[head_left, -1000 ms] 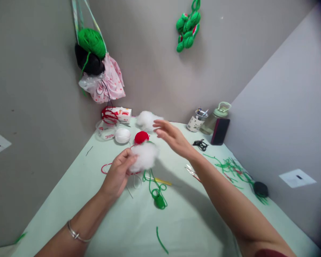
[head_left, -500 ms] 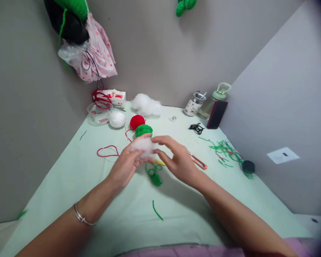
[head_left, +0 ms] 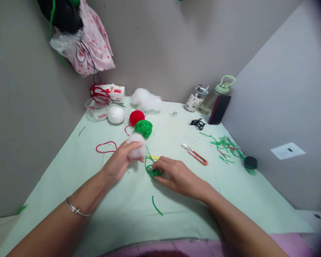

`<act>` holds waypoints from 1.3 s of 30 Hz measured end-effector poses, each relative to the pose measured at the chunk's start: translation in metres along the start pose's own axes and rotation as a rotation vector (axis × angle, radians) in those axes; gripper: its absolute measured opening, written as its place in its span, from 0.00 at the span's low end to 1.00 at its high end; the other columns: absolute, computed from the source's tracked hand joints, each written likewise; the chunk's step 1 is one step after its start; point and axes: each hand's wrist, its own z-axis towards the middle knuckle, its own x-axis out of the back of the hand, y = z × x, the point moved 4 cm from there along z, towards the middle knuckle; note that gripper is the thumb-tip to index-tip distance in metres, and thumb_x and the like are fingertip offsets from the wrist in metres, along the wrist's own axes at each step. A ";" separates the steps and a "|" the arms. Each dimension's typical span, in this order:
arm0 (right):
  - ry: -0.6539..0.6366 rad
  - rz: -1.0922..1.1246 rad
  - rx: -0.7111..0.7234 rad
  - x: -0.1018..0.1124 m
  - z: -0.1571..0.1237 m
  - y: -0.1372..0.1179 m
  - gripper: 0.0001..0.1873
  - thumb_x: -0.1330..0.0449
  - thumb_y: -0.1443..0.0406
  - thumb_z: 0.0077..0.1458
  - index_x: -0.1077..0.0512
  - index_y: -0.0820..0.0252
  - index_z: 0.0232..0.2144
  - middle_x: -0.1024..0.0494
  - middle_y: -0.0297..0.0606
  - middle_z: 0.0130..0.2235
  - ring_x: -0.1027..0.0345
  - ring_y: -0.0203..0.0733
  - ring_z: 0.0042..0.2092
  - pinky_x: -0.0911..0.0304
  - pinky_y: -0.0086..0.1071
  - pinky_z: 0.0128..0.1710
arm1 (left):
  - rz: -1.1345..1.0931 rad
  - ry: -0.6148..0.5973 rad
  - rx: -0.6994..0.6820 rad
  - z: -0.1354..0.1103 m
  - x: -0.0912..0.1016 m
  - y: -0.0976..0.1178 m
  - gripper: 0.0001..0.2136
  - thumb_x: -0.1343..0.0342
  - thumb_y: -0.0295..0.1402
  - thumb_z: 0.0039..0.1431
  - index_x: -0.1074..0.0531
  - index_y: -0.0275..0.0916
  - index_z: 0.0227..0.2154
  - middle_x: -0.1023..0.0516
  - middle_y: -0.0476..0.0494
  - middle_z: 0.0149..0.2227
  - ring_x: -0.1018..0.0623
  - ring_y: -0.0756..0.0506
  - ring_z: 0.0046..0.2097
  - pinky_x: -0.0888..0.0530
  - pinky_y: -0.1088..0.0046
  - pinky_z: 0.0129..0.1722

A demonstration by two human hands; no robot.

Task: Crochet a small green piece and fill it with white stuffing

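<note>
A tuft of white fibre stuffing (head_left: 137, 148) is held in my left hand (head_left: 120, 157), fingers curled around it just above the table. My right hand (head_left: 173, 175) has come down on a small green crocheted piece (head_left: 156, 172), with thumb and fingers closed on its edge; they partly cover it. Loops of green yarn (head_left: 148, 170) trail from that piece. Between the hands lies a crochet hook with a yellow handle (head_left: 154, 157). A green yarn ball (head_left: 143, 128) and a red yarn ball (head_left: 136, 117) rest just beyond the stuffing.
Orange thread snips (head_left: 199, 157) lie right of my right hand. Green yarn scraps (head_left: 224, 146) and a black tape roll (head_left: 250, 162) are farther right. Behind stand a pen cup (head_left: 195, 101), a bottle (head_left: 211, 101), a phone (head_left: 219, 110), a white yarn ball (head_left: 116, 115) and more stuffing (head_left: 146, 100).
My right hand has left the stuffing, moved down and taken hold of the green crocheted piece. My left hand keeps the stuffing and has shifted slightly left. The view has tilted down a little.
</note>
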 end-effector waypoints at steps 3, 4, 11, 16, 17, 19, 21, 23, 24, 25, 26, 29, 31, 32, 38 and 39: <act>0.171 0.132 0.009 0.014 -0.001 0.003 0.16 0.39 0.72 0.63 0.29 0.53 0.51 0.20 0.39 0.44 0.28 0.42 0.42 0.31 0.36 0.42 | 0.070 -0.064 0.020 0.002 0.002 0.002 0.20 0.34 0.49 0.56 0.29 0.39 0.20 0.30 0.47 0.23 0.23 0.44 0.34 0.25 0.70 0.35; 0.228 0.148 0.014 0.019 -0.001 0.003 0.16 0.40 0.74 0.63 0.29 0.53 0.50 0.19 0.39 0.44 0.28 0.43 0.43 0.31 0.37 0.44 | 0.094 -0.078 0.027 0.002 0.003 0.001 0.23 0.35 0.51 0.56 0.32 0.40 0.17 0.31 0.47 0.22 0.23 0.44 0.33 0.25 0.71 0.35; 0.366 0.342 -0.013 0.034 -0.001 0.005 0.18 0.43 0.77 0.58 0.24 0.52 0.44 0.19 0.39 0.44 0.26 0.46 0.48 0.30 0.43 0.50 | 0.282 -0.061 -0.007 -0.002 0.002 -0.004 0.12 0.30 0.43 0.56 0.24 0.43 0.36 0.27 0.54 0.26 0.31 0.51 0.24 0.38 0.77 0.24; 0.371 0.451 -0.019 0.028 -0.001 0.008 0.15 0.41 0.73 0.63 0.21 0.51 0.44 0.20 0.40 0.45 0.26 0.43 0.45 0.27 0.41 0.47 | 0.494 -0.185 -0.027 -0.009 -0.015 -0.009 0.12 0.33 0.45 0.57 0.22 0.42 0.34 0.24 0.50 0.30 0.28 0.48 0.30 0.34 0.74 0.31; 0.381 0.475 -0.012 0.026 0.000 0.009 0.13 0.40 0.72 0.64 0.21 0.51 0.45 0.21 0.41 0.45 0.26 0.42 0.44 0.27 0.40 0.46 | 0.500 -0.194 -0.027 -0.010 -0.018 -0.011 0.11 0.34 0.44 0.56 0.23 0.42 0.33 0.23 0.50 0.31 0.28 0.47 0.30 0.33 0.73 0.32; 0.420 0.524 -0.015 0.023 0.001 0.011 0.09 0.39 0.68 0.66 0.21 0.51 0.44 0.22 0.41 0.45 0.26 0.42 0.44 0.26 0.38 0.43 | 0.502 -0.193 -0.043 -0.011 -0.023 -0.013 0.09 0.34 0.41 0.56 0.24 0.42 0.32 0.22 0.49 0.33 0.26 0.46 0.32 0.31 0.72 0.34; 0.467 0.568 -0.045 0.021 0.002 0.013 0.05 0.37 0.65 0.66 0.21 0.51 0.43 0.23 0.40 0.45 0.26 0.42 0.46 0.25 0.38 0.45 | 0.511 -0.165 -0.060 -0.011 -0.024 -0.015 0.08 0.35 0.37 0.54 0.23 0.42 0.36 0.22 0.48 0.34 0.26 0.46 0.32 0.31 0.72 0.34; 0.500 0.594 -0.084 0.019 0.003 0.014 0.04 0.36 0.62 0.66 0.23 0.51 0.43 0.23 0.40 0.46 0.25 0.43 0.49 0.23 0.39 0.47 | 0.513 -0.130 -0.054 -0.011 -0.023 -0.018 0.13 0.35 0.35 0.54 0.22 0.43 0.43 0.22 0.50 0.32 0.28 0.47 0.29 0.31 0.72 0.32; 0.510 0.596 -0.100 0.019 0.003 0.014 0.05 0.36 0.61 0.66 0.24 0.52 0.44 0.24 0.41 0.47 0.25 0.43 0.49 0.23 0.39 0.47 | 0.505 -0.122 -0.051 -0.010 -0.023 -0.019 0.15 0.36 0.36 0.54 0.22 0.43 0.46 0.22 0.50 0.32 0.28 0.47 0.29 0.31 0.72 0.32; 0.518 0.587 -0.120 0.018 0.002 0.013 0.07 0.36 0.59 0.67 0.24 0.52 0.45 0.24 0.41 0.48 0.24 0.43 0.49 0.23 0.38 0.46 | 0.490 -0.121 -0.054 -0.010 -0.023 -0.020 0.15 0.36 0.37 0.56 0.21 0.43 0.46 0.21 0.49 0.32 0.27 0.46 0.30 0.30 0.72 0.33; 0.524 0.569 -0.138 0.018 0.002 0.012 0.08 0.36 0.59 0.66 0.25 0.52 0.46 0.25 0.40 0.48 0.24 0.42 0.48 0.23 0.37 0.44 | 0.471 -0.122 -0.059 -0.010 -0.022 -0.020 0.14 0.36 0.38 0.57 0.20 0.43 0.45 0.20 0.48 0.34 0.25 0.46 0.31 0.29 0.72 0.34; 0.479 0.503 -0.206 0.014 0.000 0.011 0.14 0.32 0.57 0.63 0.28 0.51 0.47 0.23 0.38 0.46 0.24 0.39 0.38 0.27 0.33 0.35 | 0.433 -0.089 -0.059 -0.009 -0.020 -0.018 0.10 0.37 0.40 0.58 0.20 0.43 0.40 0.20 0.48 0.36 0.25 0.47 0.32 0.30 0.73 0.33; 0.395 0.473 -0.233 0.010 0.000 0.011 0.18 0.30 0.56 0.60 0.29 0.51 0.48 0.21 0.35 0.42 0.27 0.37 0.32 0.31 0.32 0.32 | 0.444 -0.035 -0.062 -0.008 -0.017 -0.017 0.09 0.38 0.39 0.58 0.22 0.43 0.39 0.22 0.50 0.33 0.28 0.48 0.30 0.31 0.74 0.32; 0.356 0.461 -0.231 0.008 0.001 0.011 0.16 0.30 0.57 0.61 0.28 0.52 0.47 0.20 0.33 0.39 0.28 0.37 0.31 0.33 0.32 0.32 | 0.456 -0.009 -0.073 -0.008 -0.015 -0.017 0.08 0.39 0.38 0.58 0.22 0.43 0.39 0.23 0.51 0.33 0.28 0.48 0.30 0.32 0.74 0.32; 0.415 0.496 -0.179 0.016 0.003 0.009 0.09 0.40 0.61 0.68 0.24 0.55 0.33 0.20 0.36 0.35 0.27 0.39 0.37 0.33 0.33 0.38 | 0.444 0.085 -0.089 -0.005 -0.006 -0.018 0.11 0.40 0.42 0.60 0.23 0.43 0.41 0.23 0.51 0.32 0.28 0.48 0.31 0.33 0.73 0.32; 0.447 0.532 -0.201 0.018 0.003 0.009 0.08 0.39 0.60 0.67 0.24 0.55 0.35 0.20 0.37 0.37 0.26 0.40 0.38 0.33 0.33 0.39 | 0.446 0.089 -0.095 -0.005 -0.006 -0.019 0.11 0.40 0.43 0.60 0.23 0.43 0.41 0.22 0.51 0.33 0.28 0.47 0.31 0.32 0.73 0.33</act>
